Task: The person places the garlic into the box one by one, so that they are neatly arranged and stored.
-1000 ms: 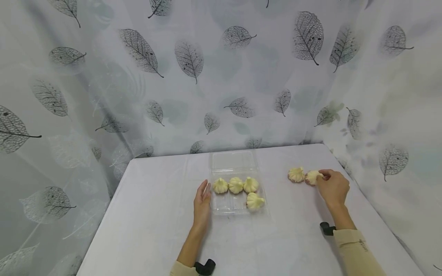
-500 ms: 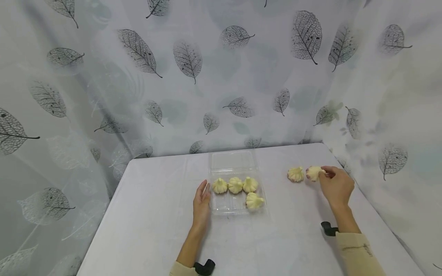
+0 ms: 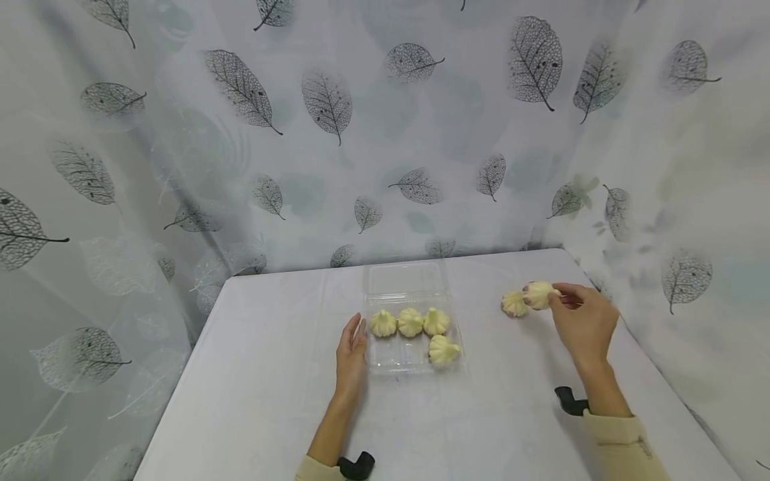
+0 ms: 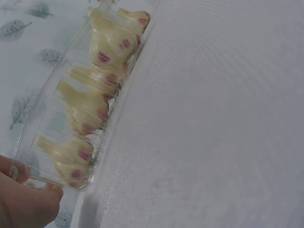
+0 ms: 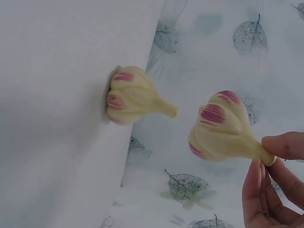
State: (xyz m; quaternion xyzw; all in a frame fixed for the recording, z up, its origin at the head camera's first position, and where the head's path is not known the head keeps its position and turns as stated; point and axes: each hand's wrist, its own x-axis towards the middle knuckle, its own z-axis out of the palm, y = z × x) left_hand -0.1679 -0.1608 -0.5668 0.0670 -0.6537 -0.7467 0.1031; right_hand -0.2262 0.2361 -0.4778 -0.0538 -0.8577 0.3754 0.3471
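Head view: loose garlic bulb partly hidden by held bulb; right sleeve cut off below. Left wrist view: left hand cropped at left, clear plastic container at top. Right wrist: right hand cropped.

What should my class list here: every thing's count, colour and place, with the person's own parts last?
Container: one, clear, open on the table.
Table: one, white, under the container.
Garlic bulbs in the container: four, pale yellow and pink, three behind, one front right.
Loose garlic bulb: one, likewise coloured, on the table.
Held garlic bulb: one, likewise coloured, in mid-air.
Leaf-print sheeting: count unclear, pale grey, behind and beside the table.
Wrist pieces: two, black, one per wrist.
Sleeves: two, beige, lower head view.
Left hand: one, bare, against the container's left side.
Right hand: one, bare, pinching the held bulb's stem.
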